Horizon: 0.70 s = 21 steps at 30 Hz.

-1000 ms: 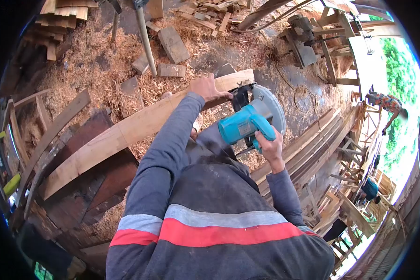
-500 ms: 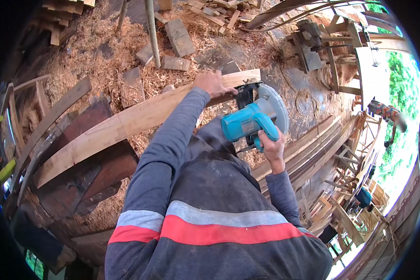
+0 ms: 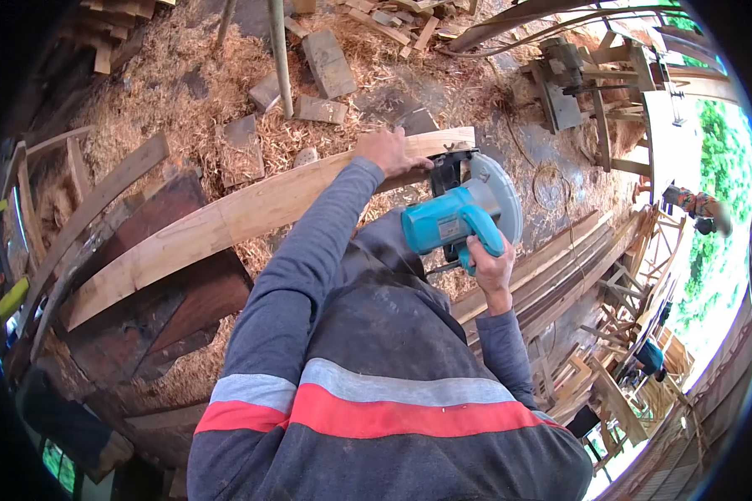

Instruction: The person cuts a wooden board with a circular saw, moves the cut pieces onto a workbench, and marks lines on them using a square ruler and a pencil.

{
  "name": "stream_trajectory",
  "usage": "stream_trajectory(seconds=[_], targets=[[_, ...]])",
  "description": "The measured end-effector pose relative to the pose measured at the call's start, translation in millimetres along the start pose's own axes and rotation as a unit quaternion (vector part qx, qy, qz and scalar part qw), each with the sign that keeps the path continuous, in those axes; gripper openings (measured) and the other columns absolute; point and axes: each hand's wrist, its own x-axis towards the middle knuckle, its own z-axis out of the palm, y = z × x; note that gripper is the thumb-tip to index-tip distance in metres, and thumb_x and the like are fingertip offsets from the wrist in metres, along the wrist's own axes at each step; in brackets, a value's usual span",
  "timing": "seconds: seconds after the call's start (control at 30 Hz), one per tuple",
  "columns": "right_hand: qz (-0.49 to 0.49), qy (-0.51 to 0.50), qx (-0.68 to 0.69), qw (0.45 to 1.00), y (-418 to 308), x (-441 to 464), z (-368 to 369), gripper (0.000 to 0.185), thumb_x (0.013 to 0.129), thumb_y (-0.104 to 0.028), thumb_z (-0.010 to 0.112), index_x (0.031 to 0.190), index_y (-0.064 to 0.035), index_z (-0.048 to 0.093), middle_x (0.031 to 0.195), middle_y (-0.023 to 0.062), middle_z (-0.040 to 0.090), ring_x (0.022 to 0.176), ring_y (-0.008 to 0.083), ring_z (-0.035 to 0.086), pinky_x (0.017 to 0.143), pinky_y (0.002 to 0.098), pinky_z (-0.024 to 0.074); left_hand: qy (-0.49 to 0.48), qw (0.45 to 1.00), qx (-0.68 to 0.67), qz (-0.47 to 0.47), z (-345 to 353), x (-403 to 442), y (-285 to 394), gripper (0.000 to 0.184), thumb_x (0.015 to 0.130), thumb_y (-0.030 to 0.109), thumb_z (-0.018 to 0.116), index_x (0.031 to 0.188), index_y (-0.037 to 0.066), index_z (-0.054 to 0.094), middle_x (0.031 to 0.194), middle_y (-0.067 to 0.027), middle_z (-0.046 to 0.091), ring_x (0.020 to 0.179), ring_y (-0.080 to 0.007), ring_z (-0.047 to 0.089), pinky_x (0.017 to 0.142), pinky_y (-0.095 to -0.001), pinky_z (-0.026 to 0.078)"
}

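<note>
A long, slightly curved wooden plank [image 3: 217, 215] runs from lower left up to the centre. My left hand [image 3: 384, 153] is closed over the plank near its right end, its thumb reaching toward the base of a teal circular saw [image 3: 439, 221]. The saw's base rests at the plank's edge, close to that end. My right hand [image 3: 493, 265] wraps round the saw's rear handle. A pale round guard hides the blade, so I cannot tell whether it is turning.
Wood shavings [image 3: 167, 100] cover the ground. Wooden blocks [image 3: 329, 63] lie beyond the plank, and dark boards [image 3: 200, 301] sit under its left part. Long planks [image 3: 551, 259] are stacked at right. A person in a patterned shirt [image 3: 692, 201] is far right.
The view has shifted slightly, and hands, saw and plank appear a little further right. Both grips look the same. The far person's posture has changed a little.
</note>
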Motion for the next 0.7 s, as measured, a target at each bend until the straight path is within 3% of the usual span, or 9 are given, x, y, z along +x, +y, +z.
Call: stream_trajectory(seconds=[0.37,0.7], targets=[[0.0,-0.004,-0.027,1.0,-14,-1,4,0.01,0.086,-0.009,0.072,0.086,-0.001,0.066,0.064,0.0005,0.06,0.052,0.0071,0.055,0.049,0.0258,0.0426,-0.001,1.0,-0.023,-0.006,-9,-6,0,0.114,0.066,0.095,0.057,0.125,-0.002,0.061,0.116,-0.0279,0.069,0.106,-0.0399,0.07,0.09,-0.0489,0.057],[0.012,-0.006,0.005,1.0,-11,-2,4,0.01,0.087,-0.01,0.072,0.088,-0.0005,0.067,0.065,0.0003,0.061,0.052,0.007,0.055,0.049,0.0255,0.0422,0.024,0.999,-0.027,0.004,1,0,-5,0.11,0.063,0.094,0.061,0.113,-0.004,0.063,0.102,-0.026,0.072,0.098,-0.0397,0.072,0.085,-0.0484,0.059]])
